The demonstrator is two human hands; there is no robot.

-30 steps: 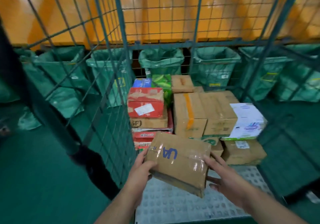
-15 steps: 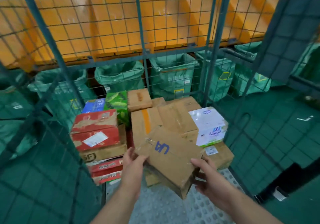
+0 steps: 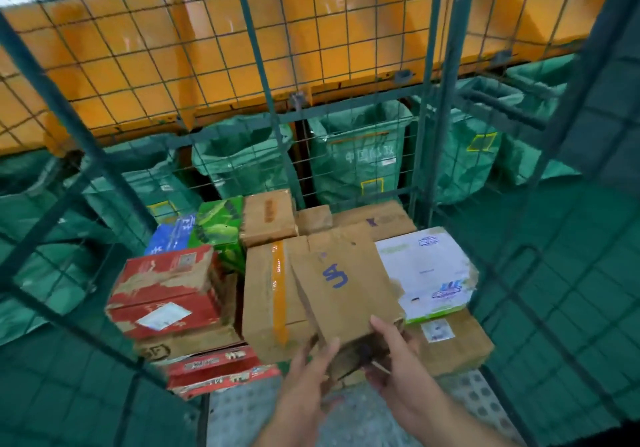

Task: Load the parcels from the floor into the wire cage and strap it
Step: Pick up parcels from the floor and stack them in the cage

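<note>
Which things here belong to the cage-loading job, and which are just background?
Job: UA parcel, held by left hand and right hand; wire cage; stacked parcels inside, including red box and white box.
Background: green mail sacks; orange panels behind the cage.

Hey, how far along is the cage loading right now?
Done: a stack of parcels already sits in the wire cage. In hand: the left hand and right hand hold a brown box over that stack. Left: setting it down, then strapping, which hasn't visibly begun.
</note>
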